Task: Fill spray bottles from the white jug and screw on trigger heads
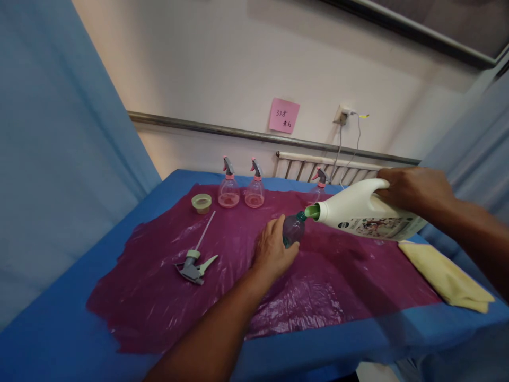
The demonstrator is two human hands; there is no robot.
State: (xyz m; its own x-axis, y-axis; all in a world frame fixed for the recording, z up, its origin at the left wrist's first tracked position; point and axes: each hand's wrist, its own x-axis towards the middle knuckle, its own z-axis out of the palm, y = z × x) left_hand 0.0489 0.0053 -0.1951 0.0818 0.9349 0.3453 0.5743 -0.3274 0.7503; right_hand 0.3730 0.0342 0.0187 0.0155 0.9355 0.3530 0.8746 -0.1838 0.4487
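Note:
My left hand is wrapped round a small clear bottle with a green neck, standing on the purple plastic sheet. My right hand grips the handle of a large white jug, tipped on its side. The jug's green spout sits right at the small bottle's mouth. A loose grey spray trigger head with its dip tube lies on the sheet to the left of my left hand.
Three clear spray bottles with pink liquid stand at the back of the blue table. A pale green cap sits at the back left. A yellow cloth lies at the right edge.

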